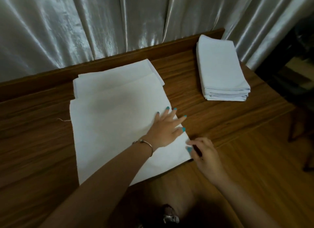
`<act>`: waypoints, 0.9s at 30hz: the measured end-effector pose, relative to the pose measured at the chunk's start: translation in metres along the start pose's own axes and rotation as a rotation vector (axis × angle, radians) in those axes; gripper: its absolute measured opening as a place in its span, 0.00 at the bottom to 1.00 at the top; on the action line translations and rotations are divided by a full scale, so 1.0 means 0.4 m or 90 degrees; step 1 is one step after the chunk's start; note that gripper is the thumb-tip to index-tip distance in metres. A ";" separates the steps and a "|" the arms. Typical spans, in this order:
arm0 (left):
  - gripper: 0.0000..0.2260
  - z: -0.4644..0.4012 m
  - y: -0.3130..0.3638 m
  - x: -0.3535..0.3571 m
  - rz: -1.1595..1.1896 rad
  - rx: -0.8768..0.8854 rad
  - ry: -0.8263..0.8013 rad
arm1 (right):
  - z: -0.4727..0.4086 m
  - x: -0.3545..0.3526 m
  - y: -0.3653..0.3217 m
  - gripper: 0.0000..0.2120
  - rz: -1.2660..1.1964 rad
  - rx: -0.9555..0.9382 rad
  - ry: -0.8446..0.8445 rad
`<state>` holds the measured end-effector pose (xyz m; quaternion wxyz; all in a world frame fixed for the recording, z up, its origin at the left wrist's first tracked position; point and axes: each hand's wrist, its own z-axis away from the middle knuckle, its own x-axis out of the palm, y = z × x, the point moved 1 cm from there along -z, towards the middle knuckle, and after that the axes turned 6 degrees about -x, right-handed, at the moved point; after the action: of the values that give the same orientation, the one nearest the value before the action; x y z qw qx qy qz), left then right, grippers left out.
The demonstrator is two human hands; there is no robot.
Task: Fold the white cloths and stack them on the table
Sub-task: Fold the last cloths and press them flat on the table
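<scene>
Nearest the lens, at the bottom edge: a small shiny metallic object, too blurred to identify. Both bare forearms reach forward from the lower edge over the wooden bench.

Left hand: lies flat on the white cloth, palm down, fingers straight and spread, pointing toward the cloth's right edge. Grip open, pressing, nothing held. Nails painted teal. Thin metal bracelet on the left wrist.

Right hand: at the cloth's right edge near its front right corner. Fingers are curled, with thumb and fingertip meeting at the hem; the hand is motion-blurred, but the grip reads as a pinch on the cloth's edge.

White cloth: spread flat on the bench, centre-left, long axis running away from the camera. Its front edge reaches the bench's near edge. A loose thread trails from its left side.

Under the cloth's far end: more flat white cloths, their edges stepped, near the raised back rail of the bench.

Far right of the bench: stack of folded white cloths, neat and rectangular, several layers visible at its front edge, well apart from the spread cloth.

Behind the bench: pale satin curtain hanging in folds.
</scene>
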<state>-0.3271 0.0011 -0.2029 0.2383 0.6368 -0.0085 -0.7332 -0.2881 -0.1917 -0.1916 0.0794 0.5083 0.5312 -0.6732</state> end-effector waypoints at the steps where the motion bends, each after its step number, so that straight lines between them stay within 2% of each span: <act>1: 0.24 -0.006 0.010 0.021 -0.038 -0.007 -0.024 | 0.018 -0.002 0.007 0.12 -0.012 0.005 -0.012; 3: 0.24 -0.011 0.018 0.050 -0.099 -0.027 -0.040 | 0.044 -0.006 0.021 0.17 -0.055 0.013 -0.051; 6: 0.25 -0.010 0.017 0.067 -0.160 -0.033 0.001 | 0.063 0.001 0.038 0.24 -0.052 0.009 -0.068; 11: 0.25 -0.011 0.010 0.076 -0.198 -0.026 0.054 | 0.065 0.029 0.025 0.15 -0.012 0.071 0.060; 14: 0.25 -0.014 0.007 0.079 -0.191 -0.025 0.064 | 0.056 0.054 0.013 0.14 -0.003 0.186 0.084; 16: 0.25 -0.019 0.006 0.081 -0.184 -0.025 0.058 | 0.046 0.070 -0.004 0.08 -0.050 0.244 0.129; 18: 0.25 -0.025 0.002 0.078 -0.168 -0.025 0.050 | 0.043 0.080 -0.020 0.04 -0.110 0.257 0.183; 20: 0.25 -0.028 -0.002 0.074 -0.162 -0.021 0.048 | 0.051 0.075 -0.023 0.05 -0.115 0.240 0.205; 22: 0.25 -0.020 0.000 0.074 -0.189 -0.016 0.066 | 0.060 0.059 -0.016 0.08 -0.048 0.216 0.193; 25: 0.25 0.006 0.019 0.074 -0.199 -0.034 0.131 | 0.056 0.030 -0.003 0.11 0.166 0.188 0.113; 27: 0.24 0.019 0.034 0.064 -0.190 -0.058 0.190 | 0.047 0.016 -0.001 0.19 0.200 0.206 0.062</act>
<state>-0.3317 -0.0225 -0.2210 0.1543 0.7213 0.1540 -0.6575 -0.3026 -0.2036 -0.1980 0.0746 0.6226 0.3339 -0.7037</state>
